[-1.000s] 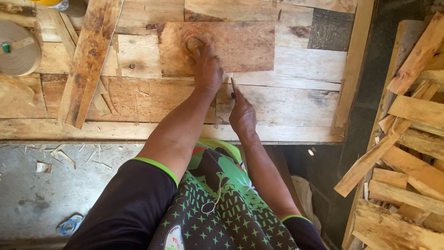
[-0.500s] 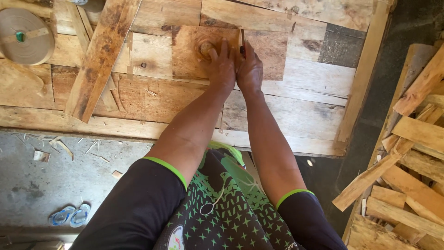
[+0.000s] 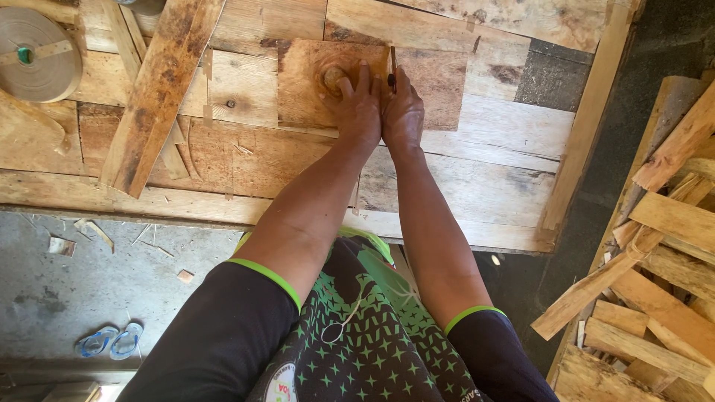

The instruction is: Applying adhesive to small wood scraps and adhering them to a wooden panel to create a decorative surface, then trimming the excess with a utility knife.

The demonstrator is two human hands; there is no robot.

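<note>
Both hands press side by side on a brown board atop the bench. The left hand covers a knot; the right hand grips a pencil. A tape roll lies far left.

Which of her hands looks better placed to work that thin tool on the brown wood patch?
Probably the right hand: it already grips the thin tool, upright on the brown patch. The left hand lies flat beside it, fingers by a round knot, steadying.

Flat brown wood piece on bench, thin dark tool upright.
</note>
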